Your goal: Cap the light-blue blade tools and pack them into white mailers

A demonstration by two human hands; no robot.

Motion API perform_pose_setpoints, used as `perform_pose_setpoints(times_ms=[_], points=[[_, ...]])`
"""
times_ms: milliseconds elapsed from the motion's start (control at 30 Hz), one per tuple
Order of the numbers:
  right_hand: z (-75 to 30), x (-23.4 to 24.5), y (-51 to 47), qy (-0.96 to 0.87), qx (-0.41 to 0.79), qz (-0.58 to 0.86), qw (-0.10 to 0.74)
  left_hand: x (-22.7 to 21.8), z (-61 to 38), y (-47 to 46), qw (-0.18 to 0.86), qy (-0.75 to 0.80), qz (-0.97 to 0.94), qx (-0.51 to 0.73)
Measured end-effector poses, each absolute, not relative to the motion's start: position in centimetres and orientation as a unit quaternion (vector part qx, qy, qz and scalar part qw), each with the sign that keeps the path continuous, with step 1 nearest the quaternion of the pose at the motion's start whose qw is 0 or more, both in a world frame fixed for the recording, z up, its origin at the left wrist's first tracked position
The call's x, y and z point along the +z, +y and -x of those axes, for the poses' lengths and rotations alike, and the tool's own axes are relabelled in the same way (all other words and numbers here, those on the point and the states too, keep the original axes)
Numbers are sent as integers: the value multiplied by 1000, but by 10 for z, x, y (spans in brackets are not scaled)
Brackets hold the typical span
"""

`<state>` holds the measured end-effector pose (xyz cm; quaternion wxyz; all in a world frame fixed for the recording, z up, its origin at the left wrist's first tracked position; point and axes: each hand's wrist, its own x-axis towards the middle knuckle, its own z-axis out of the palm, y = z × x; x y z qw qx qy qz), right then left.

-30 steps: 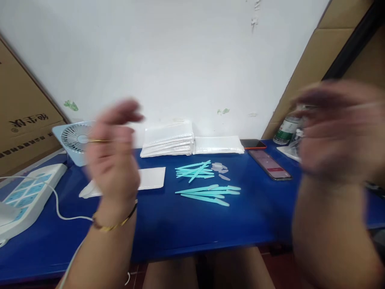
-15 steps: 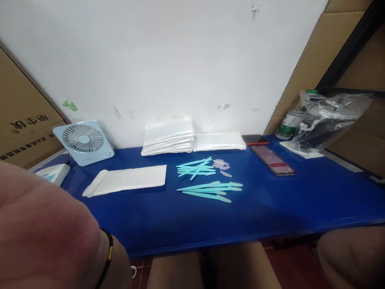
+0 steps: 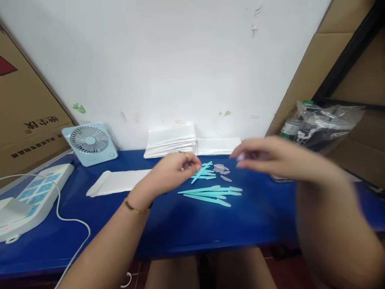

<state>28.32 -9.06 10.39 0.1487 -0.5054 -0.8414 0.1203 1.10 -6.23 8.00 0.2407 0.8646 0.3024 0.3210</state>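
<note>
My left hand (image 3: 177, 168) is over the left ends of a crossed pile of turquoise eyebrow razors (image 3: 207, 172), hiding part of it. Its thumb and fingers are curled together; whether a razor is between them is hidden. To the right, my right hand (image 3: 258, 156) hovers in motion blur, thumb and fingers apart, with nothing visible in it. Small clear blade caps (image 3: 221, 168) lie between the hands. In front of the pile several more turquoise razors (image 3: 207, 193) are fanned out. A white padded envelope (image 3: 114, 182) lies flat, partly behind my left hand.
Stacked white padded envelopes (image 3: 171, 140) stand against the wall, with more envelopes (image 3: 218, 145) beside them. A blue fan (image 3: 90, 142) and a power strip (image 3: 45, 200) with a cable are at left. A bottle (image 3: 290, 127) and plastic bag (image 3: 327, 124) are at right, near a partly hidden phone.
Both forearms have come in over the table. My left hand has moved from the near left to the razor pile, and my right hand has reached in from the right.
</note>
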Motion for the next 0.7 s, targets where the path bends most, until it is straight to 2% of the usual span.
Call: perform_pose_setpoints(times_ms=[67, 200, 300, 467, 700], points=[[-266, 77, -69, -858, 157, 483, 78, 56, -23, -45, 196, 357, -900, 156], [-247, 19, -30, -869, 205, 450, 5, 12, -36, -25, 132, 392, -909, 50], [-252, 6, -22, -865, 239, 439, 37, 2, -37, -22, 128, 396, -909, 32], [-268, 13, -22, -825, 280, 476, 119, 12, -41, -17, 95, 425, -899, 58], [-290, 5, -14, -795, 315, 494, 154, 8, -37, -5, 42, 443, -893, 66]])
